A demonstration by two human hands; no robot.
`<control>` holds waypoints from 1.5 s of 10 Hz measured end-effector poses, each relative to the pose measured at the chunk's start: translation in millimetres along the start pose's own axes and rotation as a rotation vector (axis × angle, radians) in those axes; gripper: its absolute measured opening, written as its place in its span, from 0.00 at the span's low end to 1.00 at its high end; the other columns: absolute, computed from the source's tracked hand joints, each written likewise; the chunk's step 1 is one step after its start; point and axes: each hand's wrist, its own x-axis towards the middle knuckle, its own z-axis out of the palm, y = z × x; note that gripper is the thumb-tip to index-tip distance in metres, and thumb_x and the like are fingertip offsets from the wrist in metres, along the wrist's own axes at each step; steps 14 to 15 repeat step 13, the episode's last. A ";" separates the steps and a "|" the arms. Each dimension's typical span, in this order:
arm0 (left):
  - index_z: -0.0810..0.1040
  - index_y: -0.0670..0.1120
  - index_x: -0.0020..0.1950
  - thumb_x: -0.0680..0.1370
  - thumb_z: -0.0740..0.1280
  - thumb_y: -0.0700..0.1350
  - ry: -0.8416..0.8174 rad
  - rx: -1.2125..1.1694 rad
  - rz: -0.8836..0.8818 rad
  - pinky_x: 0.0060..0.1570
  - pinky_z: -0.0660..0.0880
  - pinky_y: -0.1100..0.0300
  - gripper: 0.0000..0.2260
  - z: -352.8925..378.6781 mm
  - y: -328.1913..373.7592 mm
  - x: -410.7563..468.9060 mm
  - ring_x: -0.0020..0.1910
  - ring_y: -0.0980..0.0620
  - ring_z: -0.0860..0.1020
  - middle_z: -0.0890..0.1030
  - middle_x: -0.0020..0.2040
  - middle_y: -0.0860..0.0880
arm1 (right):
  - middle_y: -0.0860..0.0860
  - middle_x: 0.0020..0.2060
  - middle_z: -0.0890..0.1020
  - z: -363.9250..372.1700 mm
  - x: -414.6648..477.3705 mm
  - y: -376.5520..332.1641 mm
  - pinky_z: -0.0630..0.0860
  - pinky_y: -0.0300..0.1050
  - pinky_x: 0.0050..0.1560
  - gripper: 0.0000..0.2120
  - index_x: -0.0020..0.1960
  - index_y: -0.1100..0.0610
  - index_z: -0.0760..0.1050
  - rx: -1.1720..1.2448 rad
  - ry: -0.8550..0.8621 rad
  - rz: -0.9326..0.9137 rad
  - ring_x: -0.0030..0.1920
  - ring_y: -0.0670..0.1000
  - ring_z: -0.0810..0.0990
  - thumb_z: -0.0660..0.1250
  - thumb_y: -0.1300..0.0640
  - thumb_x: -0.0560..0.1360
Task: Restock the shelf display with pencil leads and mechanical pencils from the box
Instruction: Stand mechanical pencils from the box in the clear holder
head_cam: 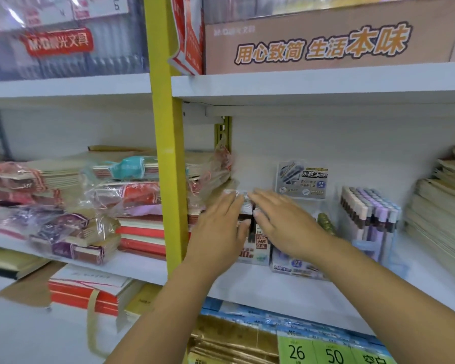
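Observation:
A display box of pencil leads [258, 243], marked HB 0.5, stands on the white shelf [286, 287] just right of the yellow post. My left hand [221, 227] lies flat against its left side and top, fingers straight. My right hand [281, 222] rests over its right top, fingers stretched out and blurred. Small lead cases [241, 194] show above my fingertips. Beside the box on the right sits a clear display [300, 266] with a printed card [302, 181] behind it. Further right stands a clear rack of pastel mechanical pencils [371, 214].
A yellow upright post [168, 166] divides the shelving. Wrapped stacks of notebooks [90, 206] fill the left bay. Stacked paper pads [441, 219] sit at the far right. A cardboard box [326, 46] rests on the upper shelf. Green price tags [315, 350] hang on the lower edge.

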 end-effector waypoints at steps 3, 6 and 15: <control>0.63 0.49 0.77 0.83 0.58 0.55 -0.003 -0.011 0.006 0.74 0.59 0.52 0.24 0.3 2.6 1.4 0.77 0.50 0.60 0.66 0.77 0.49 | 0.45 0.77 0.57 -8.9 -15.6 7.7 0.54 0.47 0.75 0.23 0.77 0.46 0.55 0.152 0.010 0.045 0.76 0.45 0.54 0.52 0.49 0.83; 0.63 0.56 0.77 0.82 0.56 0.59 -0.026 0.038 0.079 0.77 0.42 0.43 0.23 14.1 34.7 3.1 0.79 0.51 0.55 0.63 0.78 0.53 | 0.50 0.75 0.62 -15.5 -76.6 33.1 0.58 0.47 0.72 0.28 0.78 0.49 0.52 -0.199 -0.061 0.237 0.75 0.52 0.59 0.50 0.41 0.81; 0.60 0.51 0.79 0.82 0.60 0.53 -0.049 0.001 0.121 0.77 0.45 0.53 0.26 -14.1 50.4 -13.1 0.79 0.48 0.56 0.62 0.79 0.49 | 0.51 0.78 0.56 -8.8 -120.2 22.8 0.39 0.48 0.76 0.27 0.78 0.51 0.52 -0.261 0.065 0.211 0.78 0.51 0.50 0.51 0.45 0.82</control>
